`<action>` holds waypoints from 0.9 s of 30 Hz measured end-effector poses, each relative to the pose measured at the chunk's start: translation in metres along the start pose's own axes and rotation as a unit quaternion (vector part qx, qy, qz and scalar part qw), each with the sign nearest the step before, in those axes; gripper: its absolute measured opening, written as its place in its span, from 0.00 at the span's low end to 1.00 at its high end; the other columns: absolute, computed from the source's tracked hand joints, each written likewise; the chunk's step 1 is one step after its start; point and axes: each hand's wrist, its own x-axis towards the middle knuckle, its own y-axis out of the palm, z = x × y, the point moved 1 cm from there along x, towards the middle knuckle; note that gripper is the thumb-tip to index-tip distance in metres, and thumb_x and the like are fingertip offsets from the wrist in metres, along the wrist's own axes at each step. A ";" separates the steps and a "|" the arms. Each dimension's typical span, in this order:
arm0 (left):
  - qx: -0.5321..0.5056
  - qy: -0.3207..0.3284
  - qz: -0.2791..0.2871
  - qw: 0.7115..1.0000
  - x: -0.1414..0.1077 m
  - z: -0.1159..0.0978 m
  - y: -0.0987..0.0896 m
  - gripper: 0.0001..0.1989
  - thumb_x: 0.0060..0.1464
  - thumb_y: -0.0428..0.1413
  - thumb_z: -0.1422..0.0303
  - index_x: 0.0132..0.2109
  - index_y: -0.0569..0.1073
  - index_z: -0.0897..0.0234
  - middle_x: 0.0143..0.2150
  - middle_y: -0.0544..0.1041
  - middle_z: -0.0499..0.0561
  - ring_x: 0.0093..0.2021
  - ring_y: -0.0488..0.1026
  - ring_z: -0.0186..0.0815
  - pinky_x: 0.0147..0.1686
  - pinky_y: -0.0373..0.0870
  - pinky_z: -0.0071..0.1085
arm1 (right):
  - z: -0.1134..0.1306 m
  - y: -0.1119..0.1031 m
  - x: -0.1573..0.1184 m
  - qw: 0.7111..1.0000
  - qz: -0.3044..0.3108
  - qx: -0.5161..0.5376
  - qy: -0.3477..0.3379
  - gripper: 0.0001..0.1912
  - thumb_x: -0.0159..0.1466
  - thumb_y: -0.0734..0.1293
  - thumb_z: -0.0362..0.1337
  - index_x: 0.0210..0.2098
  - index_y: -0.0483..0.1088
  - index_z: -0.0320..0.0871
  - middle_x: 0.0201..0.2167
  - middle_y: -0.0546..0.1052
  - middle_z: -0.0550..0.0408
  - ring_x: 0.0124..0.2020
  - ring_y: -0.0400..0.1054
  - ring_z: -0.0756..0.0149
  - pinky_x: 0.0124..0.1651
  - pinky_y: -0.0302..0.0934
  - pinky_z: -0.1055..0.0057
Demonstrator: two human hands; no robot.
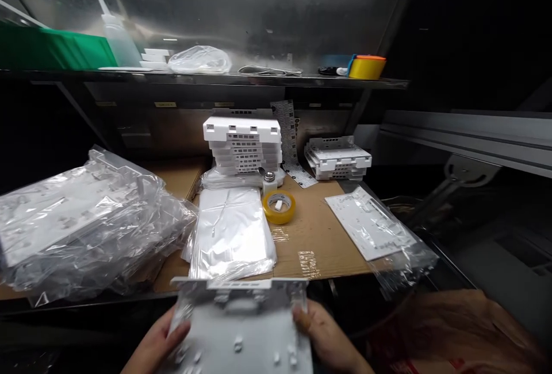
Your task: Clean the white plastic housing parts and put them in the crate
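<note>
Close in front of me, at the bottom of the head view, is a white plastic panel [241,328] with small clips and a slotted far edge. My left hand [157,339] grips its left side, thumb on top. On the opposite side my right hand [325,334] is closed on the panel's edge, thumb also on the face. Its near end is cut off by the frame. Just beyond the panel lies a stack of clear plastic bags [230,233] on a cardboard sheet [319,242].
Bagged white panels [77,207] pile up at left. One bagged panel [371,224] lies at right, overhanging the edge. Behind stand stacked white panels [244,144], a smaller stack [338,158], yellow tape [279,207] and a small bottle [269,181]. A metal shelf [198,79] runs above.
</note>
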 end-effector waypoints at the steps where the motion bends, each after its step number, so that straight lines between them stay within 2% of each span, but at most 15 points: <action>1: 0.029 0.043 0.027 0.998 0.011 -0.017 0.012 0.41 0.32 0.58 0.27 0.37 0.80 0.58 0.36 0.83 0.56 0.41 0.79 0.59 0.44 0.78 0.50 | 0.007 -0.014 -0.007 0.998 -0.057 0.023 -0.010 0.33 0.61 0.72 0.60 0.50 0.78 0.37 0.40 0.84 0.42 0.45 0.80 0.50 0.52 0.70 0.56; 2: 0.049 0.072 0.037 0.996 0.024 -0.033 0.024 0.37 0.43 0.56 0.30 0.40 0.80 0.58 0.39 0.83 0.56 0.43 0.78 0.57 0.46 0.77 0.48 | 0.013 -0.028 -0.015 0.992 -0.115 0.055 -0.016 0.31 0.62 0.73 0.59 0.51 0.78 0.37 0.41 0.84 0.42 0.46 0.80 0.50 0.53 0.70 0.55; 3: 0.077 0.109 0.041 0.990 0.035 -0.046 0.036 0.32 0.47 0.57 0.34 0.41 0.80 0.57 0.42 0.82 0.56 0.46 0.77 0.56 0.51 0.74 0.46 | 0.019 -0.042 -0.024 0.981 -0.173 0.090 -0.024 0.31 0.62 0.74 0.57 0.52 0.77 0.38 0.42 0.85 0.42 0.47 0.80 0.49 0.55 0.70 0.53; 5: 0.125 0.166 0.046 0.977 0.054 -0.061 0.054 0.27 0.46 0.63 0.42 0.45 0.80 0.55 0.50 0.80 0.57 0.54 0.73 0.57 0.59 0.67 0.44 | 0.031 -0.065 -0.042 0.951 -0.268 0.147 -0.052 0.33 0.60 0.76 0.54 0.56 0.75 0.39 0.45 0.84 0.43 0.50 0.79 0.47 0.57 0.70 0.51; 7: 0.165 0.198 0.062 0.964 0.066 -0.065 0.065 0.25 0.44 0.65 0.47 0.46 0.79 0.53 0.52 0.79 0.57 0.56 0.72 0.59 0.59 0.65 0.44 | 0.041 -0.082 -0.057 0.922 -0.330 0.181 -0.090 0.36 0.58 0.78 0.52 0.60 0.72 0.41 0.50 0.83 0.44 0.53 0.78 0.47 0.59 0.69 0.51; 9: 0.192 0.206 0.079 0.956 0.072 -0.065 0.068 0.20 0.47 0.62 0.49 0.44 0.77 0.53 0.47 0.81 0.57 0.51 0.75 0.58 0.52 0.67 0.44 | 0.047 -0.091 -0.069 0.902 -0.367 0.195 -0.119 0.39 0.58 0.78 0.51 0.64 0.69 0.43 0.53 0.82 0.45 0.56 0.76 0.47 0.61 0.68 0.51; 12: 0.216 0.199 0.097 0.951 0.084 -0.068 0.061 0.16 0.49 0.61 0.50 0.41 0.71 0.52 0.41 0.84 0.55 0.45 0.78 0.56 0.44 0.67 0.41 | 0.050 -0.096 -0.076 0.888 -0.390 0.201 -0.137 0.42 0.57 0.79 0.51 0.66 0.67 0.44 0.55 0.81 0.45 0.59 0.74 0.46 0.63 0.67 0.51; 16: 0.213 0.158 0.158 0.951 0.116 -0.082 0.048 0.23 0.43 0.68 0.53 0.39 0.65 0.54 0.34 0.86 0.50 0.40 0.81 0.52 0.42 0.69 0.39 | 0.049 -0.095 -0.076 0.889 -0.388 0.199 -0.143 0.44 0.56 0.79 0.52 0.67 0.66 0.45 0.56 0.80 0.45 0.60 0.74 0.45 0.63 0.67 0.50; 20: 0.173 0.121 0.237 0.948 0.150 -0.091 0.037 0.28 0.41 0.69 0.48 0.35 0.62 0.56 0.29 0.83 0.51 0.33 0.81 0.46 0.36 0.74 0.39 | 0.043 -0.097 -0.072 0.889 -0.379 0.215 -0.137 0.43 0.59 0.77 0.52 0.68 0.64 0.44 0.56 0.81 0.44 0.58 0.75 0.46 0.63 0.68 0.49; 23: 0.177 0.142 0.236 0.945 0.162 -0.095 0.031 0.24 0.48 0.67 0.49 0.37 0.67 0.60 0.33 0.80 0.49 0.34 0.80 0.41 0.38 0.75 0.40 | 0.037 -0.102 -0.069 0.891 -0.378 0.220 -0.122 0.43 0.60 0.76 0.53 0.69 0.63 0.44 0.56 0.81 0.45 0.57 0.76 0.46 0.62 0.69 0.50; 27: 0.239 0.207 0.201 0.927 0.155 -0.100 0.031 0.15 0.60 0.61 0.55 0.35 0.73 0.63 0.39 0.79 0.51 0.39 0.76 0.39 0.46 0.73 0.43 | 0.029 -0.108 -0.065 0.896 -0.381 0.207 -0.100 0.44 0.61 0.76 0.54 0.70 0.62 0.45 0.55 0.82 0.46 0.56 0.77 0.46 0.60 0.71 0.51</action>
